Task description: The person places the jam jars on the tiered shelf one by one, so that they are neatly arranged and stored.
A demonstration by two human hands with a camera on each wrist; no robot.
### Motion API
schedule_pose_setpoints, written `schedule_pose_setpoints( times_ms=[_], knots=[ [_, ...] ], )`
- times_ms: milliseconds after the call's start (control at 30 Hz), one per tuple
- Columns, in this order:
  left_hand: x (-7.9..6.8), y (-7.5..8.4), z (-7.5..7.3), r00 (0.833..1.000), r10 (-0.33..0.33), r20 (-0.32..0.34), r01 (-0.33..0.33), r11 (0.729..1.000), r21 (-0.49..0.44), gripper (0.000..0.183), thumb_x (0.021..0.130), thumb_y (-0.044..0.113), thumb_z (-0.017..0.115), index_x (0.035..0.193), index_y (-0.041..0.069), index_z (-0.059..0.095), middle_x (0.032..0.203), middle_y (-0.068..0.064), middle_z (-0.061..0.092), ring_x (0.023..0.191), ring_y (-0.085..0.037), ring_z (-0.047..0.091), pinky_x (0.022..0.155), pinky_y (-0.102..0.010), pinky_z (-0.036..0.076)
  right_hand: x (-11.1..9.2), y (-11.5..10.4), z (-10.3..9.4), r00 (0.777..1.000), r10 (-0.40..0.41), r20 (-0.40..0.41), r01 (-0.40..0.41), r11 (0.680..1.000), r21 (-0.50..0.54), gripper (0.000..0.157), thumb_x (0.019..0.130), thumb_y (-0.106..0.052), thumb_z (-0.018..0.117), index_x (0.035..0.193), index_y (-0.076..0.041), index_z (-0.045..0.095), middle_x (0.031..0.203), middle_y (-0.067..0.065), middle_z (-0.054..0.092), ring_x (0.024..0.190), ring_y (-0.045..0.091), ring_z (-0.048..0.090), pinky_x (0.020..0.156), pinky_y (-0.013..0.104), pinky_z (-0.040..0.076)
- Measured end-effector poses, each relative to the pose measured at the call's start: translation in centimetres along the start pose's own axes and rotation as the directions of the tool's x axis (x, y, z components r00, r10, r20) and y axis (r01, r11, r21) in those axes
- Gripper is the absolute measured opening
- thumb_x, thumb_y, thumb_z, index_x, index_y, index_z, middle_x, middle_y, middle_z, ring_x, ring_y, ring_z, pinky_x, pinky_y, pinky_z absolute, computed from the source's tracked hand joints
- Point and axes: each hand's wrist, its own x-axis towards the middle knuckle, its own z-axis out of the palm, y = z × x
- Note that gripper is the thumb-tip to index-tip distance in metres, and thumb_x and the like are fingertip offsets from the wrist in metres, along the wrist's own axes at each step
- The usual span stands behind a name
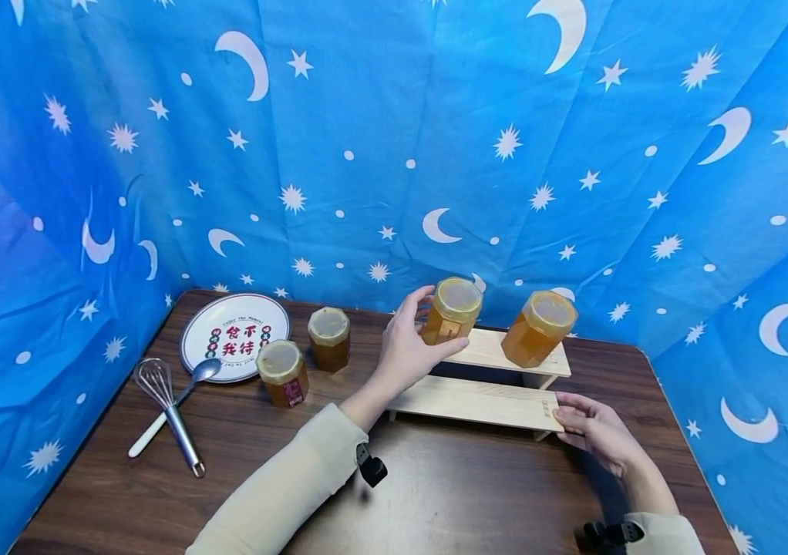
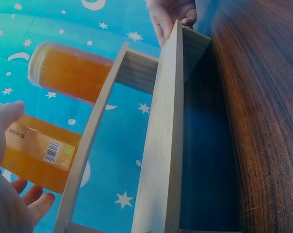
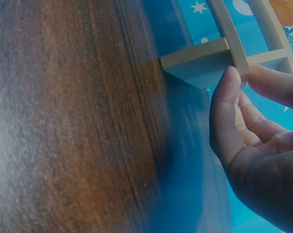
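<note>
A person's left hand [image 1: 404, 351] curves fingers and thumb round an amber, many-sided jar [image 1: 451, 312] on the upper tier of a pale wooden two-step rack [image 1: 470, 401]; the right hand [image 1: 598, 435] pinches the lower tier's right end. A second amber jar [image 1: 538, 331] stands at the upper tier's right. Leftward on the dark wood-grain worktop [image 1: 429, 489] are two brownish lidded jars [image 1: 330, 343], a round white plate [image 1: 201, 327] and a metal whisk [image 1: 182, 435] crossing a white-handled spoon [image 1: 147, 435].

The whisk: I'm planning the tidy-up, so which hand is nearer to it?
Left. In the head view, the left hand, around an amber jar, is right of the whisk; the right hand, at the lower shelf, is farther right.
</note>
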Motion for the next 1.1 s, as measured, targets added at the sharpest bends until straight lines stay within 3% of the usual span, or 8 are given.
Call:
schedule_pose_setpoints(
  times_ms=[167, 367, 500, 800, 1100],
  knots=[
    [-0.4, 0.7, -0.5, 0.998, 0.055, -0.016, -0.055, 0.998, 0.013, 0.089, 0.077, 0.044, 0.092, 0.151, 0.023, 0.047, 0.139, 0.004, 0.056, 0.124, -0.022, 0.057, 0.092, -0.041, 0.057, 0.0, 0.0, 0.0, 1.000, 0.006, -0.001, -0.006, 1.000, -0.003, 0.070, 0.103, -0.010, 0.063, 0.156, 0.014, 0.024, 0.110, 0.004, 0.065, 0.092, 0.012, 0.069, 0.084, 0.032, 0.061],
    [-1.1, 1.3, -1.3, 0.996, 0.090, -0.020, -0.090, 0.996, 0.006, 0.088, 0.078, 0.042, 0.092, 0.151, 0.020, 0.048, 0.143, -0.002, 0.056, 0.127, -0.023, 0.057, 0.096, -0.043, 0.056, 0.1, 0.2, 0.0, 1.000, 0.023, -0.009, -0.023, 1.000, -0.001, 0.071, 0.103, -0.011, 0.063, 0.156, 0.013, 0.023, 0.110, 0.003, 0.065, 0.092, 0.012, 0.069, 0.084, 0.032, 0.061],
    [-1.8, 1.5, -2.2, 0.994, 0.109, -0.030, -0.109, 0.994, 0.014, 0.084, 0.080, 0.041, 0.092, 0.150, 0.023, 0.048, 0.145, 0.002, 0.055, 0.128, -0.022, 0.056, 0.099, -0.043, 0.055, 0.2, 0.3, -0.1, 1.000, 0.019, -0.007, -0.019, 1.000, 0.005, 0.071, 0.103, -0.011, 0.063, 0.156, 0.013, 0.022, 0.110, 0.003, 0.065, 0.092, 0.012, 0.069, 0.083, 0.031, 0.061],
    [-4.3, 2.2, -5.4, 0.991, 0.120, -0.061, -0.119, 0.993, 0.027, 0.081, 0.082, 0.037, 0.091, 0.150, 0.026, 0.049, 0.145, 0.006, 0.055, 0.132, -0.018, 0.055, 0.103, -0.043, 0.052, 0.2, 0.4, 0.0, 1.000, 0.009, -0.006, -0.009, 1.000, 0.016, 0.071, 0.104, -0.010, 0.063, 0.156, 0.014, 0.021, 0.109, 0.001, 0.065, 0.092, 0.011, 0.068, 0.083, 0.032, 0.061],
    [-6.7, 1.5, -8.9, 0.975, 0.149, -0.164, -0.129, 0.984, 0.127, 0.079, 0.080, 0.035, 0.092, 0.147, 0.022, 0.053, 0.143, 0.006, 0.059, 0.133, -0.016, 0.053, 0.109, -0.045, 0.045, 0.3, 0.5, 0.2, 1.000, 0.015, -0.014, -0.014, 0.999, 0.029, 0.070, 0.103, -0.010, 0.063, 0.155, 0.014, 0.022, 0.108, 0.002, 0.065, 0.091, 0.012, 0.069, 0.084, 0.032, 0.061]
  ],
)
